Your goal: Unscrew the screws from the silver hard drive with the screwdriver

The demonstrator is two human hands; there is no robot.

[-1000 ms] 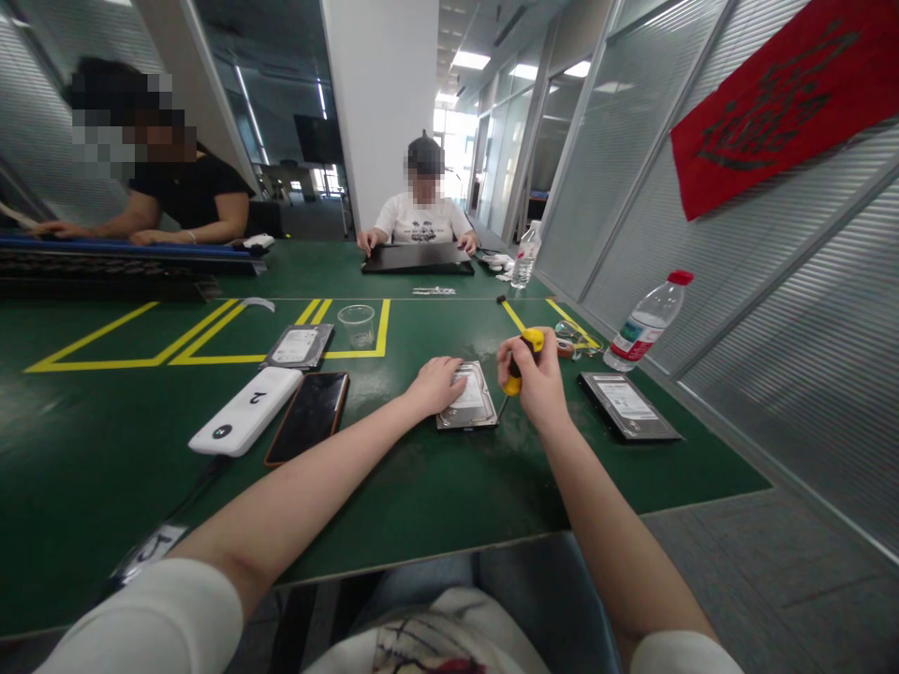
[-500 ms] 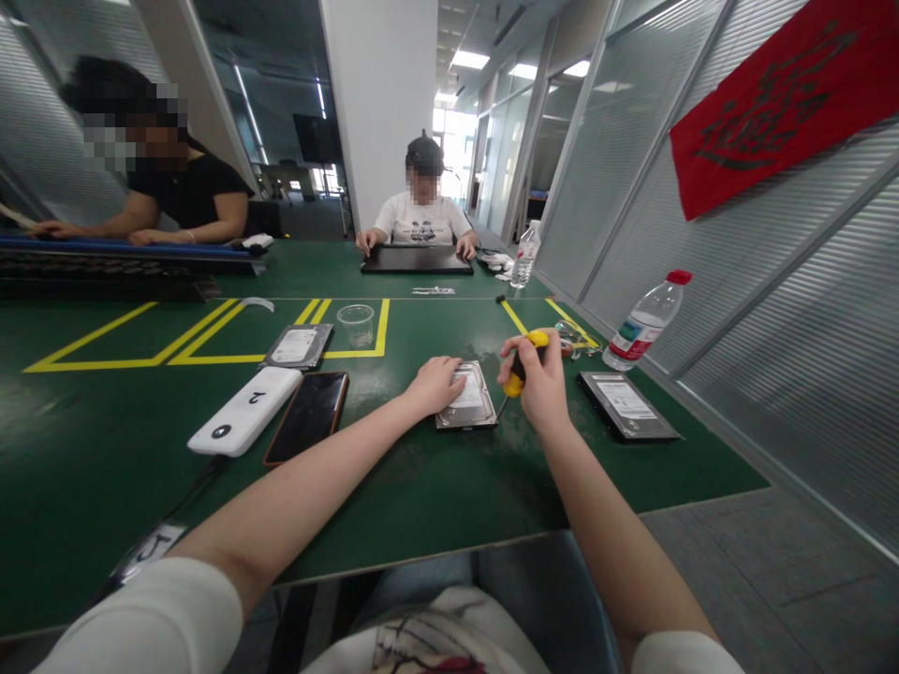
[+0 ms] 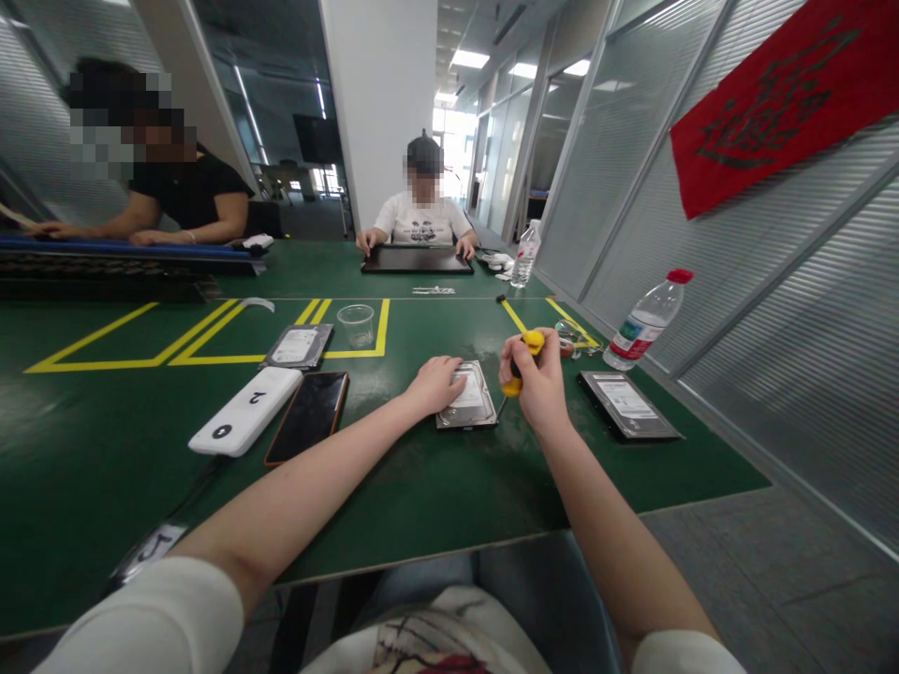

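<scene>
A silver hard drive lies flat on the green table in front of me, label side up. My left hand grips it from the left, fingers resting over its label and far edge. My right hand is wrapped round a yellow and black screwdriver. The screwdriver slants down to the left, with its tip at the drive's near right corner. Whether the tip sits in a screw is too small to tell. To the right lies another hard drive. A third hard drive rests at the left.
A white power bank with a cable and a phone lie left of my arm. Beyond stands a clear plastic cup. A water bottle stands at the right. Two people sit across the table, one with hands on a black panel.
My right hand has turned slightly around the screwdriver handle, and its fingers cover more of it. The left hand and the hard drive stay in place.
</scene>
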